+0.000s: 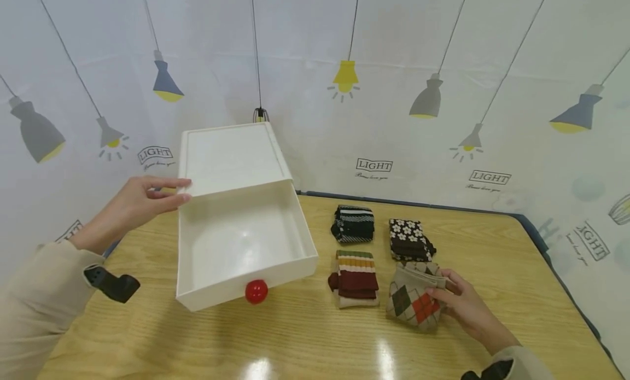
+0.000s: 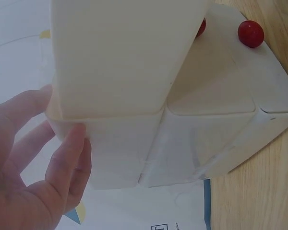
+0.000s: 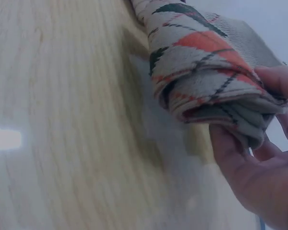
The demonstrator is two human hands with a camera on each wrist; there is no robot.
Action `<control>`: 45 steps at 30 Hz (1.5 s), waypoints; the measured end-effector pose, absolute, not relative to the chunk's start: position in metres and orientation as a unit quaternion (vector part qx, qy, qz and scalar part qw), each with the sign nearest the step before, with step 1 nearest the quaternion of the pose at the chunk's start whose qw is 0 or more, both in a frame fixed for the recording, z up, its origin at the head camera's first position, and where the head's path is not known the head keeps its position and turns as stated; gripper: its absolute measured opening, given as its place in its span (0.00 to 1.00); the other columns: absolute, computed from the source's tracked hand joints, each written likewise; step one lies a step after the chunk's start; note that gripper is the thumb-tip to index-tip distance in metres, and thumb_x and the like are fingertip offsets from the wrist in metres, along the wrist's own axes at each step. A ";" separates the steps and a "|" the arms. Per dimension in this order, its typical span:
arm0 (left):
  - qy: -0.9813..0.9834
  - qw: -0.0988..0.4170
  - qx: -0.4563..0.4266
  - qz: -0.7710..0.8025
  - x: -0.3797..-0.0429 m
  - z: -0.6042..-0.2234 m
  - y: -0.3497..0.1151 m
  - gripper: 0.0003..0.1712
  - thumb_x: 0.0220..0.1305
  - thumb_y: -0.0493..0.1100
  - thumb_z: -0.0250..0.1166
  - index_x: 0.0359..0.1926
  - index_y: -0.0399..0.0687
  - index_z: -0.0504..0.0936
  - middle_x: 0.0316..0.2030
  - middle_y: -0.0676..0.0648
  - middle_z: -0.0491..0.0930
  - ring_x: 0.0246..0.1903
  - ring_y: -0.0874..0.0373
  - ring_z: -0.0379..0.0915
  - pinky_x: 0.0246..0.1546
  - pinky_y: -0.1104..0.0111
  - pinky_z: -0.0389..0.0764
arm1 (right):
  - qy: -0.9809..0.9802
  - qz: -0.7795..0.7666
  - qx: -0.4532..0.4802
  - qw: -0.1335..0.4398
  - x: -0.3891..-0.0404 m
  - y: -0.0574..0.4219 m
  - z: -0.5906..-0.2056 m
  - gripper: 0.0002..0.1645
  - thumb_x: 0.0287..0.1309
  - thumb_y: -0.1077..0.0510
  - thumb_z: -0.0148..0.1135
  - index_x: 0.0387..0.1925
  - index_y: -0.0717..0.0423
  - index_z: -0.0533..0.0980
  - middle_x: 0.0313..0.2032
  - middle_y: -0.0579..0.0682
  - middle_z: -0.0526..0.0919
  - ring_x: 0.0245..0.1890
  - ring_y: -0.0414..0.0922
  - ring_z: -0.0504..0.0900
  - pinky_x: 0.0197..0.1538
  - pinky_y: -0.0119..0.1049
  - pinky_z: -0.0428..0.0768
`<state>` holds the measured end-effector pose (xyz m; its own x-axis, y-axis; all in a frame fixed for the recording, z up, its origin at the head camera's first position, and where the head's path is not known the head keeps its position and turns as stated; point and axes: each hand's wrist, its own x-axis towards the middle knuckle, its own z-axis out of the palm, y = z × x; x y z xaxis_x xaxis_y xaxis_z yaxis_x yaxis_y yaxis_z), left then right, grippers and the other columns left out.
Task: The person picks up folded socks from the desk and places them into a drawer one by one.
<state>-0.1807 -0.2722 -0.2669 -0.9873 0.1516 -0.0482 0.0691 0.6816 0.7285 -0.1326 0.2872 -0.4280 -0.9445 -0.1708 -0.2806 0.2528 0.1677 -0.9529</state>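
Observation:
My right hand pinches a folded pair of beige argyle socks with red and dark green diamonds. In the right wrist view the thumb lies on one face of the folded socks, with fingers beneath, and the bundle's near end is tilted up from the wooden table. My left hand touches the front left edge of a white drawer cabinet, its fingertips on the top and side. The cabinet's top drawer stands pulled out, with a red round knob on its front.
Three more folded sock pairs lie on the table: black-and-white striped socks, brown floral socks, and maroon, yellow and green striped socks. Lower drawers with red knobs show in the left wrist view. A lamp-printed curtain hangs behind.

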 end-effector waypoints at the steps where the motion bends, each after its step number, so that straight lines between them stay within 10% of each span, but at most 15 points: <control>1: 0.915 0.053 0.060 0.395 -0.181 -0.267 -0.272 0.36 0.59 0.58 0.57 0.62 0.41 0.64 0.61 0.31 0.58 0.52 0.36 0.66 0.48 0.44 0.67 | 0.746 -0.646 0.025 0.162 -0.132 0.287 -0.425 0.15 0.60 0.58 0.55 0.46 0.38 0.66 0.42 0.38 0.73 0.39 0.37 0.75 0.37 0.38 0.75; 18: 0.918 0.062 0.054 0.388 -0.180 -0.264 -0.277 0.37 0.58 0.60 0.57 0.62 0.42 0.65 0.60 0.32 0.61 0.50 0.39 0.68 0.48 0.46 0.68 | 0.768 -0.607 -0.069 0.194 -0.155 0.239 -0.303 0.33 0.61 0.57 0.54 0.62 0.57 0.52 0.49 0.47 0.70 0.44 0.38 0.74 0.42 0.39 0.77; 29: 0.919 0.067 0.062 0.384 -0.182 -0.263 -0.275 0.33 0.60 0.57 0.57 0.61 0.42 0.67 0.60 0.31 0.58 0.48 0.40 0.71 0.45 0.52 0.73 | 0.755 -0.612 -0.112 0.207 -0.173 0.171 -0.225 0.26 0.59 0.55 0.57 0.56 0.54 0.61 0.47 0.51 0.71 0.38 0.40 0.72 0.30 0.31 0.73; 45: 0.911 0.085 0.068 0.397 -0.186 -0.259 -0.272 0.35 0.59 0.57 0.58 0.61 0.40 0.65 0.58 0.32 0.62 0.48 0.40 0.71 0.44 0.57 0.76 | 0.769 -0.562 -0.149 0.266 -0.204 0.059 -0.210 0.21 0.56 0.59 0.60 0.51 0.57 0.67 0.48 0.55 0.74 0.44 0.49 0.77 0.43 0.42 0.77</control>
<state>-0.1862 -0.2723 -0.2595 -0.9763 0.1920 -0.1000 0.0575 0.6752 0.7354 -0.2043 0.0592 -0.2100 -0.8147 -0.5270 -0.2420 0.0698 0.3251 -0.9431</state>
